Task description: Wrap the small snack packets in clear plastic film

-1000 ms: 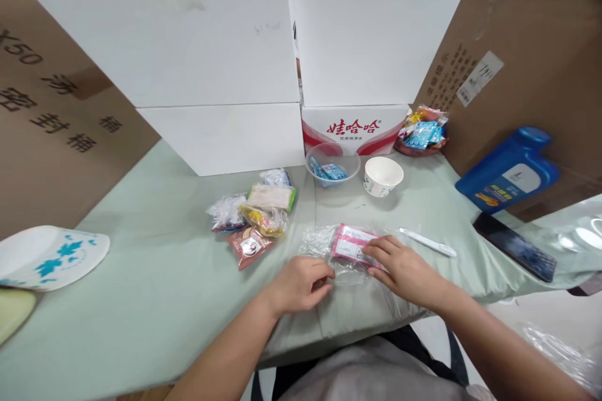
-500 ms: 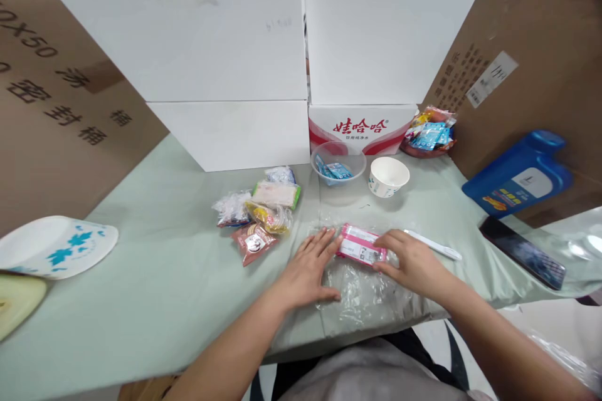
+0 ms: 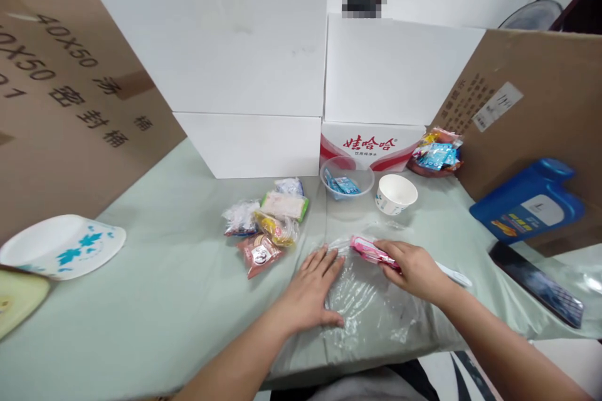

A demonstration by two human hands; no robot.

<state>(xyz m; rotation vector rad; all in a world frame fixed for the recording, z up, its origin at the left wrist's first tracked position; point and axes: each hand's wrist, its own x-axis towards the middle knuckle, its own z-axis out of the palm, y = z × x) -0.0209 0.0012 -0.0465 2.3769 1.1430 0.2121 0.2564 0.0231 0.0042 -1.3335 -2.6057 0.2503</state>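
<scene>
My right hand is closed on the near right edge of a pink snack packet, which is tilted up over a clear plastic bag. My left hand lies flat with fingers spread, pressing on the bag's left side. Left of that hand is a group of wrapped snacks, among them a reddish-brown packet, a yellow-marked packet and a green-edged packet. A white pen-like stick lies partly behind my right hand.
Behind the bag stand a clear bowl with blue sachets and a white paper cup. A filled snack bowl, blue bottle and phone are to the right. White boxes wall the back; a paper bowl lies left.
The pink packet has gone from lying face up to being tilted on its edge in my right hand. My left hand stays spread on the bag. The camera view has shifted a little.
</scene>
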